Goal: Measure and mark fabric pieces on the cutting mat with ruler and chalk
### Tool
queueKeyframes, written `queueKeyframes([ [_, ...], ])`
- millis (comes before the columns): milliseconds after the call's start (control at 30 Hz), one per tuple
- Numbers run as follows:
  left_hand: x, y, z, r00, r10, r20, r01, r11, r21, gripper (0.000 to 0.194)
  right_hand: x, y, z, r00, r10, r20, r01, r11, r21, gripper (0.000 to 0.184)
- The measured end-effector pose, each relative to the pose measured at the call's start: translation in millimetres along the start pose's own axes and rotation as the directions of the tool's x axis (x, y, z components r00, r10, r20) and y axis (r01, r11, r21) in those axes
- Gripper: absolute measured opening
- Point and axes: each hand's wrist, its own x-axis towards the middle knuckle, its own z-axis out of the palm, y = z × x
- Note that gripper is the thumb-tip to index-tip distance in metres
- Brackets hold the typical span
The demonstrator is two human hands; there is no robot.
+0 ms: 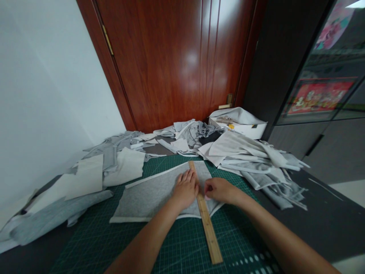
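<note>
Flatly, the left hand spans fabric and ruler; the right hand curls, contents unclear.

Near left, the green gridded mat is left uncovered; far right, passage is blocked by heaped grey-white fabric.

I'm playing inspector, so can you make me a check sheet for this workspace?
Surface: green cutting mat on a dark table.
Job's things: wooden ruler lying across grey fabric.
Clutter: left cloth pile, right cloth pile, white box.
Hands: left hand flat on the fabric by the ruler; right hand curled opposite, grip unclear.
Cables: nothing seen.
Surroundings: brown door, white wall, cabinet.
</note>
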Motion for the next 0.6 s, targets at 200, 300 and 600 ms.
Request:
queueKeyframes([
  [200,1,0,1.9,1.000,-0.004,0.004,0.004,1.000,0.000,0.050,-11,20,12,0.981,-0.130,0.143,0.085,0.955,0.285,0.011],
  [300,1,-1,2.4,1.000,-0.005,0.009,0.005,1.000,-0.001,0.050,-11,23,15,0.976,-0.144,0.161,0.084,0.939,0.333,0.012],
  [600,1,-1,2.1,1.000,0.002,0.001,-0.002,1.000,0.015,0.050,-12,14,14,0.964,-0.140,0.224,0.068,0.951,0.302,0.011],
])
